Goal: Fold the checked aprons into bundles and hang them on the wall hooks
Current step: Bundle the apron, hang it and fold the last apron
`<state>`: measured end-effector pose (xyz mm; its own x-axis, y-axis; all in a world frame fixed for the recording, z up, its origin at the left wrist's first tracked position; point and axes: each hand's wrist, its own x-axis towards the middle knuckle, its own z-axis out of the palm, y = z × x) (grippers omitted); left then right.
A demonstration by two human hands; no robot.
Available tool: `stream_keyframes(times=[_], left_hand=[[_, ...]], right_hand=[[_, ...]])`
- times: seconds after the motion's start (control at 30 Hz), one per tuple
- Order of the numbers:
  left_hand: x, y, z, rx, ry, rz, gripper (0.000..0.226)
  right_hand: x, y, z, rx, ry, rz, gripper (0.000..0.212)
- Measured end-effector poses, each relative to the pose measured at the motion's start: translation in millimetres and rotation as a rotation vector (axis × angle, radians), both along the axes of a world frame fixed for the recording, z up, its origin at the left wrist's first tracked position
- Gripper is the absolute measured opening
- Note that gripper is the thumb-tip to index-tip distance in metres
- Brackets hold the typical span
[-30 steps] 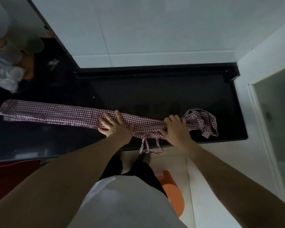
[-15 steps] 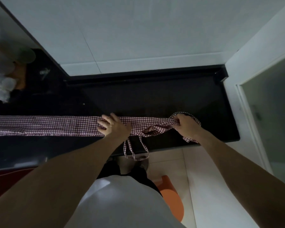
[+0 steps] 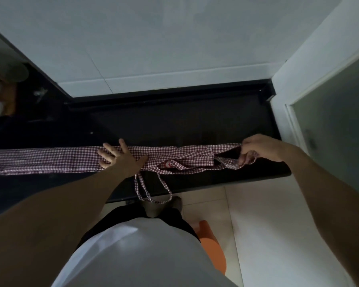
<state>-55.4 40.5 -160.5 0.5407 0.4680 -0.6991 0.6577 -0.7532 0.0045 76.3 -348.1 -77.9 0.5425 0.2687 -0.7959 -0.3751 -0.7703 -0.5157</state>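
Observation:
A red-and-white checked apron [image 3: 50, 160], folded into a long narrow strip, lies across the black countertop [image 3: 174, 125] and runs off the left edge of view. My left hand [image 3: 120, 158] presses flat on the strip near its middle, fingers spread. My right hand [image 3: 255, 150] pinches the loose neck end of the apron at the right and holds it stretched out. Two apron ties [image 3: 151, 191] hang in a loop over the counter's front edge. No wall hooks are in view.
A white tiled wall [image 3: 153, 48] rises behind the counter. A white door frame and frosted panel [image 3: 330, 121] stand at the right. Blurred items [image 3: 2, 94] sit at the counter's far left. An orange object [image 3: 211, 247] is on the pale floor by my legs.
My right hand has drawn the apron's bunched end out to the right, stretching it flat. My left hand stayed pressing on the strip. The ties now hang lower over the edge.

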Motion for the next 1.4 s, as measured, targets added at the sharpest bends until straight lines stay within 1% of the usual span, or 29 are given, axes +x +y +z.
stream_keyframes(times=[0.03,0.07,0.17,0.2,0.23,0.27,0.33,0.37,0.4,0.5,0.53,0.6,0.63,0.67,0.7,0.73,0.87,0.9,0.97,1.0,1.03,1.07,1.1,1.13,1.2,1.23,1.27,1.3,1.4], left_hand=[[0,0,0,0.003,-0.001,0.001,0.116],[1,-1,0,0.006,-0.008,0.005,0.117],[4,-6,-2,0.013,-0.045,0.04,0.12],[4,-7,-2,0.018,-0.053,0.053,0.12],[5,-8,-2,0.022,-0.057,0.062,0.12],[4,-8,-2,0.024,-0.056,0.065,0.12],[4,-8,-1,0.028,-0.055,0.057,0.119],[5,-8,-1,0.032,-0.06,0.053,0.118],[5,-8,-2,0.036,-0.063,0.054,0.118],[4,-9,-1,0.035,-0.07,0.064,0.118],[4,-9,-1,0.038,-0.072,0.066,0.118],[4,-9,0,0.038,-0.074,0.065,0.118],[5,-8,1,0.039,-0.076,0.064,0.118],[5,-8,1,0.041,-0.078,0.062,0.118],[5,-9,1,0.041,-0.081,0.063,0.117],[5,-9,1,0.044,-0.084,0.068,0.117],[9,-15,9,0.121,-0.102,0.059,0.109],[10,-21,14,0.178,-0.159,0.002,0.101],[13,-38,25,0.236,-0.388,-0.184,0.073],[15,-50,29,0.179,-0.507,-0.268,0.065],[17,-62,33,0.055,-0.598,-0.315,0.062],[20,-76,37,-0.095,-0.644,-0.344,0.062],[23,-89,40,-0.222,-0.657,-0.377,0.061],[26,-101,42,-0.303,-0.659,-0.422,0.063],[33,-121,40,-0.328,-0.621,-0.503,0.078],[37,-128,38,-0.306,-0.587,-0.519,0.088],[41,-134,37,-0.282,-0.554,-0.525,0.095],[45,-140,34,-0.261,-0.527,-0.541,0.096],[50,-156,25,-0.247,-0.502,-0.562,0.075]], right_hand=[[3,-14,-3,0.028,-0.016,-0.124,0.008],[5,-25,-6,0.018,-0.101,-0.192,0.003],[8,-38,-27,-0.227,-0.636,-0.181,0.015],[6,-36,-36,-0.297,-0.76,-0.185,0.019],[5,-31,-43,-0.306,-0.792,-0.218,0.021],[4,-26,-44,-0.259,-0.702,-0.31,0.02],[3,-21,-43,-0.065,-0.296,-0.627,0.015],[2,-25,-41,0.035,-0.11,-0.738,0.017],[3,-31,-39,0.114,0.0,-0.787,0.02],[6,-42,-34,0.281,0.144,-0.896,0.022],[6,-42,-35,0.314,0.164,-0.966,0.02],[7,-39,-40,0.438,0.231,-1.199,0.015],[7,-36,-41,0.514,0.259,-1.271,0.022],[8,-35,-42,0.567,0.272,-1.293,0.037],[9,-36,-41,0.612,0.279,-1.275,0.047],[9,-35,-39,0.645,0.282,-1.232,0.046],[4,-42,-33,0.723,0.27,-1.092,0.023],[3,-42,-32,0.739,0.241,-1.052,0.02],[4,-39,-25,0.751,0.185,-0.958,0.021],[5,-37,-21,0.749,0.151,-0.912,0.021],[6,-33,-16,0.74,0.117,-0.865,0.019],[8,-31,-11,0.72,0.077,-0.811,0.016],[9,-28,-5,0.697,0.035,-0.754,0.015],[10,-25,1,0.664,-0.01,-0.681,0.026],[11,-20,14,0.545,-0.11,-0.517,0.055],[11,-16,21,0.478,-0.166,-0.442,0.059],[10,-11,29,0.428,-0.22,-0.381,0.057],[9,-5,35,0.389,-0.274,-0.34,0.05],[6,12,48,0.329,-0.442,-0.27,0.038]])
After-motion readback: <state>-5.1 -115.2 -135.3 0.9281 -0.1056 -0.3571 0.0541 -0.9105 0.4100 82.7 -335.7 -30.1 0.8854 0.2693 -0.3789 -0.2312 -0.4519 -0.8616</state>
